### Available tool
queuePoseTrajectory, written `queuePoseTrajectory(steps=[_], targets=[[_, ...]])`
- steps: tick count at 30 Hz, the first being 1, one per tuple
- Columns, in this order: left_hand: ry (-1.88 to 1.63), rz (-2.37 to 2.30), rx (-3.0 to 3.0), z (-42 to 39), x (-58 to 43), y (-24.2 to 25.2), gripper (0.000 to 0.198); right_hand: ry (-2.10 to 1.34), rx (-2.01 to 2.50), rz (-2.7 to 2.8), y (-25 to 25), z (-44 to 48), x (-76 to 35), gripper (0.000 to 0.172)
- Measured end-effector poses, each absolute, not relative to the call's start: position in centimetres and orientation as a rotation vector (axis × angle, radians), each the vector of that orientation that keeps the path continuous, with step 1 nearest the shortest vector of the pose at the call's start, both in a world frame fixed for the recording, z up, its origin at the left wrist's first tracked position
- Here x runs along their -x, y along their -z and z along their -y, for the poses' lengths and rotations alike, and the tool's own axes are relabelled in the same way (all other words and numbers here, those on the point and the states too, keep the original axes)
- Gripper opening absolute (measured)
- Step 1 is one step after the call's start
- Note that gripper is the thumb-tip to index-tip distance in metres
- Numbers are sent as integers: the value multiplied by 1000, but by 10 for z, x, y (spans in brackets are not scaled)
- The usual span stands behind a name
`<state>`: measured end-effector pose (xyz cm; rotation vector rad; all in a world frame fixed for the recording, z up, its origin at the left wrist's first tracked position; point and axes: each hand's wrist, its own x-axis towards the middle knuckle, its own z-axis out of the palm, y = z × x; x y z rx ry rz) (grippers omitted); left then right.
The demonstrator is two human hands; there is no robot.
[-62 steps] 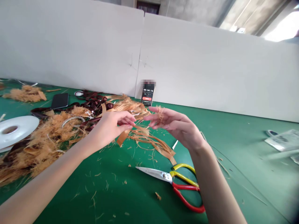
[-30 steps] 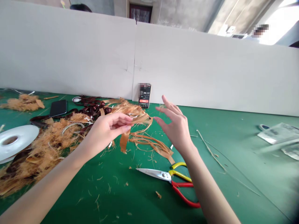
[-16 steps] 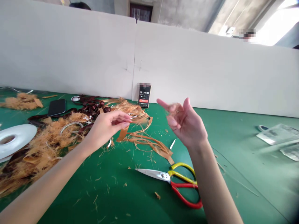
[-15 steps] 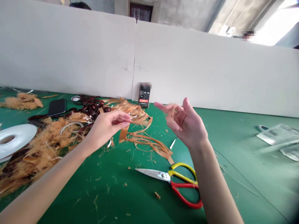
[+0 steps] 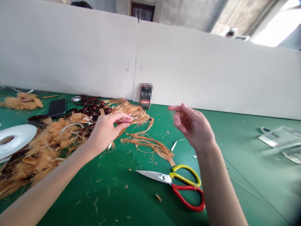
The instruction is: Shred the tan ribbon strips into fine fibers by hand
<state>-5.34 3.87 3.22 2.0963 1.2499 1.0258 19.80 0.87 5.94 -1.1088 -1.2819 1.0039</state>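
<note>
One flat tan ribbon-like strip [image 5: 121,132] is seen under the nearly closed left hand [image 5: 105,129], seemingly pinched there for steadiness. The right hand [image 5: 194,126] is half curled; whether anything is held cannot be told. Below it, steel scissors with yellow and red handles [image 5: 166,178] are laid, probably for easy reach. Beyond both hands, a dark phone [image 5: 146,96] is propped upright, presumably for viewing; no writing can be read on it.

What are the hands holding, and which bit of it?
The left hand seems to pinch a tan ribbon; which part is hidden. The right hand: I can't tell.
</note>
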Motion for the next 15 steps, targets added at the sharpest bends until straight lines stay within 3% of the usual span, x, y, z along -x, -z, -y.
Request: queuePoseTrajectory(steps=[3,7,8,10,11,12,15], targets=[[-1023,-1241,-2104,-40,53,-32,10,-940,967,1308,-59,-9,-199,37],[-992,-1189,-2031,-40,53,-33,11,-447,1050,1618,-47,-14,-197,59],[-990,-1174,-2016,-40,53,-34,12,-283,1113,1692,-44,-16,-195,54],[-989,-1153,-2004,-39,53,-34,12,-10,1232,1766,-39,-18,-192,27],[-984,-1149,-2005,-39,53,-35,12,63,1270,1764,-37,-18,-189,10],[-979,-1150,-2010,-39,53,-35,12,80,1288,1739,-37,-18,-187,5],[-959,-1166,-2031,-38,54,-37,12,-167,1244,1571,-40,-17,-181,32]])
